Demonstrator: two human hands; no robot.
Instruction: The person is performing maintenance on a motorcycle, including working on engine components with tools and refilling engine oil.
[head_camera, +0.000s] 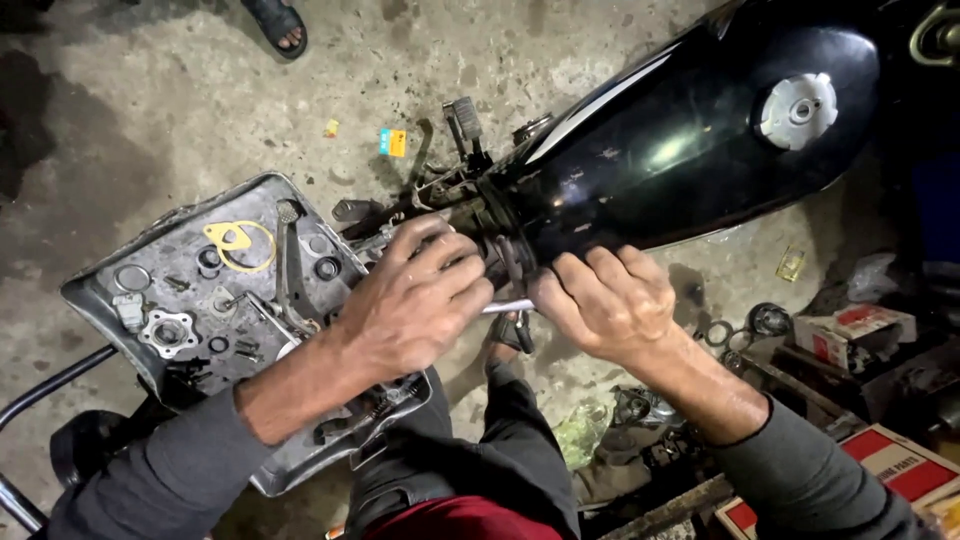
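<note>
Both my hands meet at the rear end of a glossy black motorcycle fuel tank (690, 130), just under it. My left hand (415, 305) and my right hand (605, 300) each close around an end of a thin silver metal rod (507, 307) that shows between them. Dark engine parts and a frame tube (470, 195) sit just beyond my fingers. What the rod's tip meets is hidden by my hands. A silver filler cap (797, 108) tops the tank.
A grey metal tray (100, 290) at left holds a yellow gasket (240, 243), washers, bolts and a sprocket-like ring (168, 332). Red-and-white cardboard boxes (855, 330) and loose rings lie at right. Another person's sandalled foot (278, 25) stands on the concrete floor at top.
</note>
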